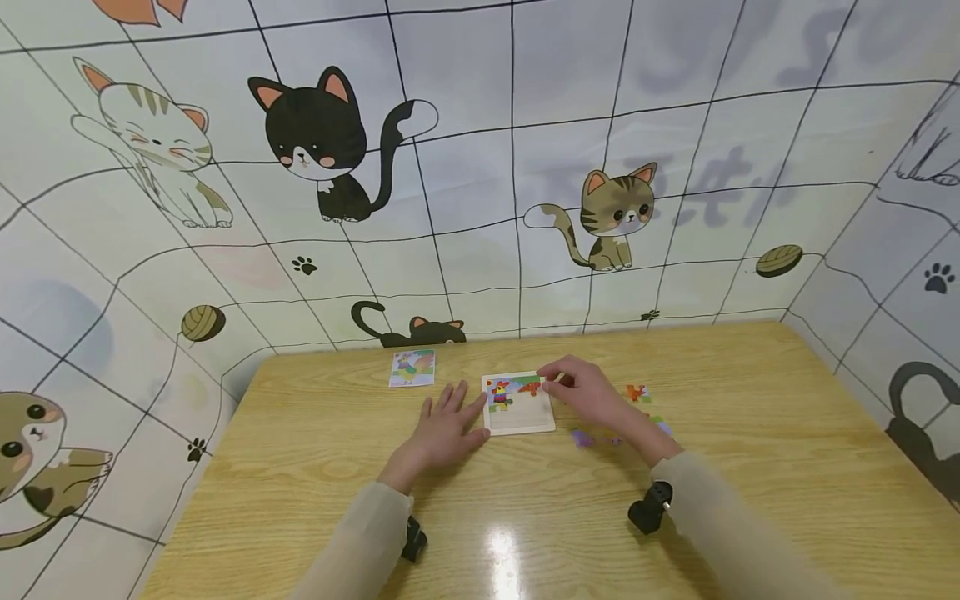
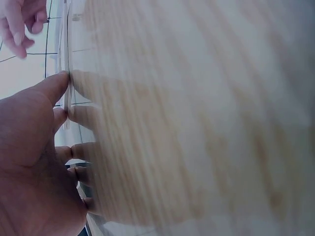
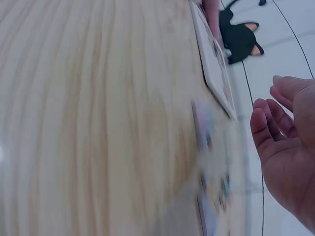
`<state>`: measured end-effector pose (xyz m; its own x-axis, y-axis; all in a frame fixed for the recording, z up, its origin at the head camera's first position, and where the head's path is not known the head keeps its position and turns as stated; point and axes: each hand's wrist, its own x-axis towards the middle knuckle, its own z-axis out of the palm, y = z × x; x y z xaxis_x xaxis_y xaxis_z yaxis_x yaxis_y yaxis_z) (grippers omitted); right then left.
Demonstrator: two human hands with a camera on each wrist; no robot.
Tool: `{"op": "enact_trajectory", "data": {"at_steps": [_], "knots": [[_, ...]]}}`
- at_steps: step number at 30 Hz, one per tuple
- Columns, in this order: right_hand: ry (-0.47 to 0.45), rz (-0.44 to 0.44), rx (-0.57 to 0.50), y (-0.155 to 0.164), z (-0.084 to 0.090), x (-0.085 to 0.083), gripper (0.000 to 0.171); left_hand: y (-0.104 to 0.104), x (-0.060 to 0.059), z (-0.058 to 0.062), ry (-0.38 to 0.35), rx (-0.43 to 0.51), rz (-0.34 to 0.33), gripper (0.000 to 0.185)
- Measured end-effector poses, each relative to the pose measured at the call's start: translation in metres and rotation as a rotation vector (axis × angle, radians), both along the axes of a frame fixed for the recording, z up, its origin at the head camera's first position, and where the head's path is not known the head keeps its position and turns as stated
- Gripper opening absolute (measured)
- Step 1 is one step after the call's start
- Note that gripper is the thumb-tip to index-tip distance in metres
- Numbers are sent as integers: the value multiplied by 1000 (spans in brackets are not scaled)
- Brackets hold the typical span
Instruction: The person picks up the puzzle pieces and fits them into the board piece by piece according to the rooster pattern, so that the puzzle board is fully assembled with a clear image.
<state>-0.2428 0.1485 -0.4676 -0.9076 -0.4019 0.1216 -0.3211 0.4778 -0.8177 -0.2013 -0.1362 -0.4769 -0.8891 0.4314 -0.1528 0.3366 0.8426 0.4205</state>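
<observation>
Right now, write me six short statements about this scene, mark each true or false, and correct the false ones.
1. The left hand touches the tray. True.
2. The card lies right of the tray. False: the card lies to the tray's left.
3. Loose pieces lie to the right of the tray. True.
4. The puzzle fills the whole tray. False: the near part of the tray is bare.
5. The right hand is by the tray's far right corner. True.
6. Both sleeves are black. False: the sleeves are beige.
</observation>
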Motion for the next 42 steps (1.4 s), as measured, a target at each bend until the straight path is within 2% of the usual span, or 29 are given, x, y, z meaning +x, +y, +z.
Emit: {"op": "enact_trajectory", "data": {"at_steps": [9, 16, 23, 30, 42], "knots": [[-35, -34, 13, 54, 4, 2, 31, -1, 1, -1, -11, 6, 3, 63], [-24, -44, 106, 80, -1, 0, 33, -1, 1, -2, -8, 8, -1, 63], [-107, 19, 113, 90, -9, -6, 37, -2, 0, -2, -2, -9, 1, 64], [-175, 99, 100, 96, -11, -11, 51, -1, 1, -2, 0, 4, 2, 63], [-161, 162, 197, 87, -2, -14, 46, 0, 0, -2, 9, -15, -1, 63]]}}
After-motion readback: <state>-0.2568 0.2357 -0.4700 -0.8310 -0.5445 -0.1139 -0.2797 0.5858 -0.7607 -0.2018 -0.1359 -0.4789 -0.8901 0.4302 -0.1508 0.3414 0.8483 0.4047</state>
